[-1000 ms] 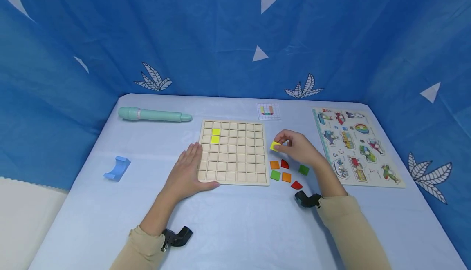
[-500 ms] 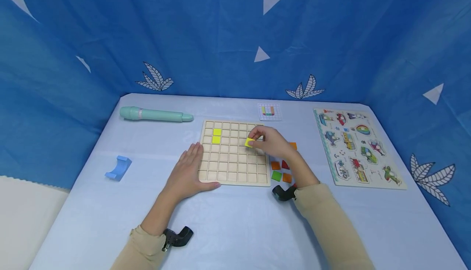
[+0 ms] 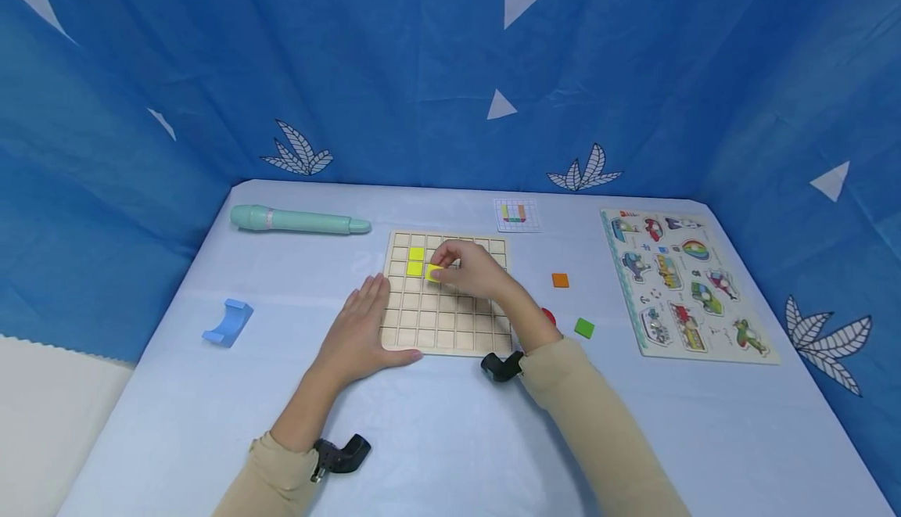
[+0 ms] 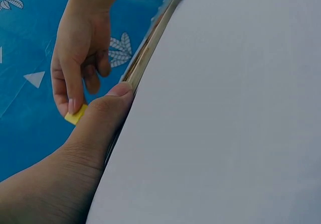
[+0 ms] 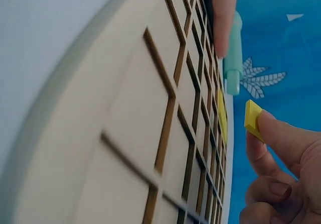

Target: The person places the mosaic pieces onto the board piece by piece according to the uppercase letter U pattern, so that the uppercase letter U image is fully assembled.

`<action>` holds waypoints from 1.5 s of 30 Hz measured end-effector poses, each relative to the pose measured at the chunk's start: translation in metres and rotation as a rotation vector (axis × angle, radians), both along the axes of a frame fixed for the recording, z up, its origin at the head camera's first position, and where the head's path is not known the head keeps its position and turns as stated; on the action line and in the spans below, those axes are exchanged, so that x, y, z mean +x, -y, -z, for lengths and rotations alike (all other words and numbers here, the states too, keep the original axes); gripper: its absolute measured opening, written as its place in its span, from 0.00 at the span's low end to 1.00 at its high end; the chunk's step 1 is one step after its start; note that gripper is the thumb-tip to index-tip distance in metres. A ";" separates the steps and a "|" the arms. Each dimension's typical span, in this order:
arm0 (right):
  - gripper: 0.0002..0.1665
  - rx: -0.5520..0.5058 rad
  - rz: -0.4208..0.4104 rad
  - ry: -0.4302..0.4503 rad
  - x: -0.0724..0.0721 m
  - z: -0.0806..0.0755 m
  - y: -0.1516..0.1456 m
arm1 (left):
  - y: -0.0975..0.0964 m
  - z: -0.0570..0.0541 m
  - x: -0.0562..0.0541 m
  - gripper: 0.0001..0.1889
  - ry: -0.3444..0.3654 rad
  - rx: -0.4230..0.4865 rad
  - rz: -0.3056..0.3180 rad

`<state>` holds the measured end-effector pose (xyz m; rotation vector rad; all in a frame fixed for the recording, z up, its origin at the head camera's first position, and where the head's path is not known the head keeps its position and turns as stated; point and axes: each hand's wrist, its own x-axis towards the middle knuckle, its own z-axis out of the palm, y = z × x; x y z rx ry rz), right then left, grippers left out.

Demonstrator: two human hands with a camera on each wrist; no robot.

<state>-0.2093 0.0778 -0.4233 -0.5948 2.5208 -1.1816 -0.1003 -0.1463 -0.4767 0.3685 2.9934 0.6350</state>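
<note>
One tile [image 3: 433, 274] is pinched in the right hand [image 3: 470, 270], mid-frame; left hand [image 3: 357, 335], fingers straight, touches the board [image 3: 446, 339].

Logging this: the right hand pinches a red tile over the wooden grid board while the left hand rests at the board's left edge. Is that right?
No: the tile is yellow, not red, as the right wrist view shows. The right hand does pinch it over the wooden grid board, and the left hand rests at the board's left edge.
</note>
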 end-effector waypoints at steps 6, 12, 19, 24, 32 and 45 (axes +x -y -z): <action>0.07 0.002 -0.017 0.000 -0.002 0.004 0.018 | 0.000 0.002 0.000 0.72 -0.010 -0.005 0.005; 0.07 0.014 -0.026 0.005 -0.002 0.007 0.028 | 0.001 0.002 0.000 0.73 -0.007 -0.002 0.007; 0.06 0.069 -0.015 0.008 0.000 0.011 0.035 | 0.001 0.000 0.001 0.72 -0.009 -0.001 0.013; 0.05 0.124 -0.017 -0.015 0.002 0.011 0.039 | 0.001 0.000 0.000 0.72 -0.005 -0.002 0.012; 0.04 0.185 -0.042 -0.073 0.004 0.008 0.041 | 0.001 0.001 0.000 0.72 -0.004 0.001 0.010; 0.07 0.251 -0.038 -0.094 0.007 0.003 0.039 | 0.001 0.002 0.000 0.72 -0.007 0.000 0.012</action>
